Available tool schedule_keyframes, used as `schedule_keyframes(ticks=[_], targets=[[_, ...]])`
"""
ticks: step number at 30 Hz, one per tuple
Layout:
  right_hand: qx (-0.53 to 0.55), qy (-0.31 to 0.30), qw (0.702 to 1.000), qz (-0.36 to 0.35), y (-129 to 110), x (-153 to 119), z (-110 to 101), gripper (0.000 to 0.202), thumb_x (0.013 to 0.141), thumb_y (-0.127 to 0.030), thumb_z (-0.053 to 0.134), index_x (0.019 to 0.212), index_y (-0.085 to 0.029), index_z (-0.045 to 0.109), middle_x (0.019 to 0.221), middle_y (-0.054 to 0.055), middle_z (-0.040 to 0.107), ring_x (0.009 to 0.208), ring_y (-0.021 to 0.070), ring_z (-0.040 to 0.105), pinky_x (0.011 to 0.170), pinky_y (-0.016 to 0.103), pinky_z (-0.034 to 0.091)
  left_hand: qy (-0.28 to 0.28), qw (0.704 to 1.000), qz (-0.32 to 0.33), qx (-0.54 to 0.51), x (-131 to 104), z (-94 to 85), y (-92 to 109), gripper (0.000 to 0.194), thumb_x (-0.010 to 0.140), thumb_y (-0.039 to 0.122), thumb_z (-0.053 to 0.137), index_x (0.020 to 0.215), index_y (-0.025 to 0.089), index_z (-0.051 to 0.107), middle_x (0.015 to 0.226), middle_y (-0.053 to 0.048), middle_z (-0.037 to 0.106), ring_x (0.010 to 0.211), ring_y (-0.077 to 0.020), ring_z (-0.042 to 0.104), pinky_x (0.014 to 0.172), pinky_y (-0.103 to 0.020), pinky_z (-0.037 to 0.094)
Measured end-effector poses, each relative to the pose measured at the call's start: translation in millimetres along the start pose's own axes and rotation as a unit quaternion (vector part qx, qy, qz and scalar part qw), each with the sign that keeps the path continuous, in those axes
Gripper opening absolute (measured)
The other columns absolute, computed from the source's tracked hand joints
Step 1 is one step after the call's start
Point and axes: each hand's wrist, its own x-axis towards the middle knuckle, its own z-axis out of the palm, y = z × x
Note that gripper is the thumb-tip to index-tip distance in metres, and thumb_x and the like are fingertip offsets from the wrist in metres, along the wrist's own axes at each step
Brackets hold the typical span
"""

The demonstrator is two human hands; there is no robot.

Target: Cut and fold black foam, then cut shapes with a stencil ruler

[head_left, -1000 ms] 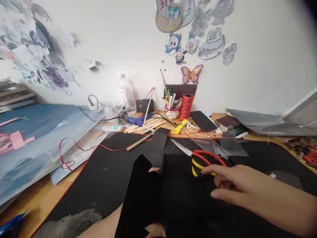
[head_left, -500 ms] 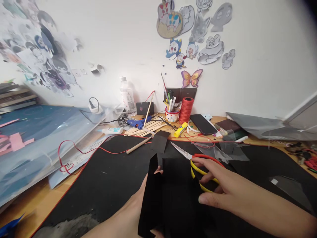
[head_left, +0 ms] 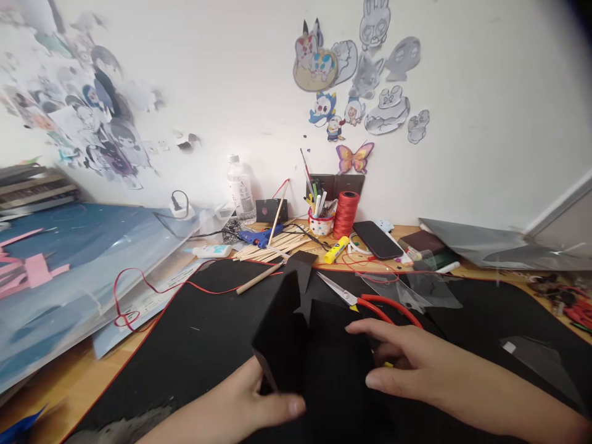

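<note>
– How is the grip formed?

– By the left hand [head_left: 245,401], the black folded card [head_left: 280,333] is pinched: its thumb is laid across the near part, and its fingers are mostly hidden behind the raised left flap. By the right hand [head_left: 411,364], a loose curve is formed at the card's right side, with thumb and index finger parted. Whether the card is touched there cannot be told.

– Where is the card placed?

– Low in the middle of the view, between the 2 hands, over the black mat [head_left: 198,345]. Its left flap is tilted upward, and a straight-edged panel is seen beside it. The lower folds are lost in dark, matte black.

– What room is given around it?

– To the left, a broad stretch of mat is shown, bounded by a thin red edge. Beyond the card, less is offered: a small black card piece [head_left: 301,265] and a round wooden rod [head_left: 259,278] are found there.

– And on the right?

– Scissors [head_left: 343,292] are laid near the right hand, with tapered metal blades pointed away to the left and smooth red handles; a bit of yellow handle [head_left: 354,308] is seen below them. Farther right, thin clear plastic scraps [head_left: 432,290] are spread, and at the far edge a yellow glue stick [head_left: 337,250] is set beside red thread [head_left: 370,264].
</note>
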Motion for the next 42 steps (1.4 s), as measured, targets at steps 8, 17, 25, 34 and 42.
schedule_keyframes(ticks=[8, 17, 25, 34, 42], targets=[[-0.027, 0.011, 0.999, 0.026, -0.1, -5.0, -0.3, 0.059, 0.068, -0.018, 0.055, 0.126, -0.025, 0.046, 0.102, 0.005, 0.062, 0.086, 0.0176, 0.062, 0.074, 0.026, 0.048, -0.007, 0.994, -0.022, -0.105, 13.5, 3.3, -1.0, 0.036, 0.089, 0.042, 0.042, 0.106, 0.016, 0.06, 0.098, -0.007, 0.067, 0.092, -0.0223, 0.061, 0.082, -0.032, 0.046], [0.0, 0.004, 1.0, -0.013, -2.0, 0.4, 10.8, 0.089, 0.061, -0.013, 0.058, 0.14, -0.021, 0.018, 0.104, 0.007, 0.056, 0.089, 0.0149, 0.057, 0.082, 0.026, 0.045, -0.043, 0.964, 0.048, -0.259, 21.0, -11.2, 6.2, 0.037, 0.093, 0.033, 0.03, 0.119, 0.015, 0.052, 0.071, -0.003, 0.069, 0.061, -0.0166, 0.065, 0.078, -0.032, 0.048], [0.077, -0.047, 0.995, -0.032, -3.7, -0.6, 16.7, 0.118, 0.053, -0.011, 0.067, 0.141, -0.025, -0.012, 0.108, 0.006, 0.053, 0.095, 0.0147, 0.055, 0.079, 0.024, 0.045, 0.021, 0.954, 0.028, -0.296, 15.6, -4.5, 16.8, 0.041, 0.092, 0.027, 0.028, 0.121, 0.009, 0.051, 0.088, -0.009, 0.07, 0.075, -0.0222, 0.067, 0.09, -0.037, 0.042], [0.159, -0.029, 0.982, -0.094, -2.8, -9.0, 18.4, 0.105, 0.063, -0.034, 0.067, 0.143, -0.022, 0.0, 0.122, 0.009, 0.049, 0.109, 0.0192, 0.051, 0.098, 0.032, 0.033, 0.025, 0.954, 0.037, -0.296, 16.4, -16.2, 12.4, 0.03, 0.089, 0.027, 0.039, 0.091, 0.011, 0.063, 0.072, -0.005, 0.07, 0.069, -0.0185, 0.067, 0.083, -0.03, 0.046], [0.069, 0.129, 0.989, -0.008, -6.9, -11.2, 47.4, 0.106, 0.05, -0.012, 0.059, 0.142, -0.026, 0.01, 0.148, 0.006, 0.006, 0.098, 0.0174, 0.053, 0.086, 0.027, 0.043, 0.085, 0.991, 0.097, -0.021, 16.6, -15.7, 9.5, 0.037, 0.076, 0.029, 0.061, 0.109, 0.017, 0.049, 0.099, -0.008, 0.063, 0.08, -0.0192, 0.064, 0.073, -0.029, 0.049]])
